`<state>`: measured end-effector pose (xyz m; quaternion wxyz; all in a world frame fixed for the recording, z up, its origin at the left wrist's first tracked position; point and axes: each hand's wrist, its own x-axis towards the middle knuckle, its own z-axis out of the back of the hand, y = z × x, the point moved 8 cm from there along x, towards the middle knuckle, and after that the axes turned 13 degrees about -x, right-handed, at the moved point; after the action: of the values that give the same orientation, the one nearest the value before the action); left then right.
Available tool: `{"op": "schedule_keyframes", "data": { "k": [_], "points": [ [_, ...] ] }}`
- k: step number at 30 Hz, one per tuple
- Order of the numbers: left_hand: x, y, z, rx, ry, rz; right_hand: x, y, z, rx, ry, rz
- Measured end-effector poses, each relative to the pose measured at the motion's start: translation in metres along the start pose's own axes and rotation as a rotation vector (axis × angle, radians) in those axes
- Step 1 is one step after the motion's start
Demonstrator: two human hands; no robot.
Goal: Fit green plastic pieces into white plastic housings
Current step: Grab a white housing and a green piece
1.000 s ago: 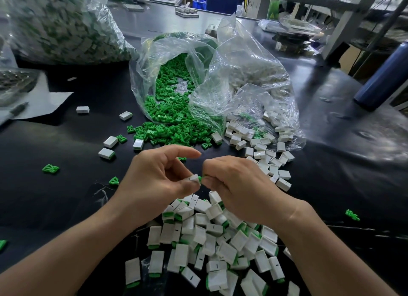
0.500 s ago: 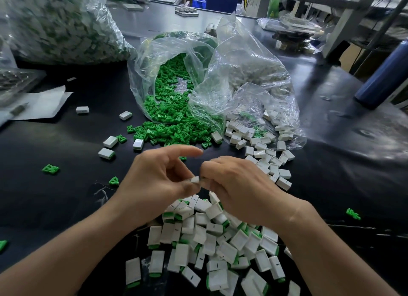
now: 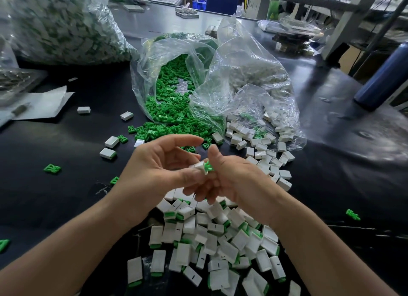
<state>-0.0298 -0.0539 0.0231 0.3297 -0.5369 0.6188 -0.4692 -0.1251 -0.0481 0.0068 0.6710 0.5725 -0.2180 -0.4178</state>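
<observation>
On my feed the left hand [image 3: 159, 170] pinches one white housing [image 3: 199, 167] between its thumb and a lower finger, with the forefinger stretched free above it. A green piece [image 3: 208, 166] sticks partly out of that housing's open end and touches the right hand [image 3: 238, 181]. That hand's thumb stands up and its fingers curl underneath, and I can't tell whether it actually grips the piece. Both hands hover above a heap of fitted housings [image 3: 212, 240] on the black table [image 3: 66, 203]. Several housings in the heap show a short black slot mark on one face. Further back a clear bag [image 3: 143, 75] spills loose green pieces [image 3: 174, 117], and just right of them empty white housings [image 3: 262, 154] lie scattered. A yellow sign [image 3: 248, 0] at the far back is too blurred for me to read
</observation>
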Motion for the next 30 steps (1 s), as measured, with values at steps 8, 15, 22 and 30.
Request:
{"op": "schedule_keyframes", "data": {
  "k": [8, 15, 22, 30],
  "points": [
    [-0.001, -0.002, -0.004, -0.045, 0.02, -0.042, 0.0, -0.002, -0.011, 0.237, 0.017, -0.097],
    [-0.001, 0.001, -0.005, -0.07, 0.02, -0.061, -0.002, -0.002, -0.01, 0.227, -0.054, -0.109],
    [-0.001, 0.002, -0.004, -0.088, -0.001, -0.08, -0.002, -0.003, -0.009, 0.22, -0.072, -0.12],
    [-0.002, 0.0, -0.005, -0.111, 0.009, -0.093, 0.002, -0.003, -0.017, 0.266, -0.022, -0.082]
  ]
}}
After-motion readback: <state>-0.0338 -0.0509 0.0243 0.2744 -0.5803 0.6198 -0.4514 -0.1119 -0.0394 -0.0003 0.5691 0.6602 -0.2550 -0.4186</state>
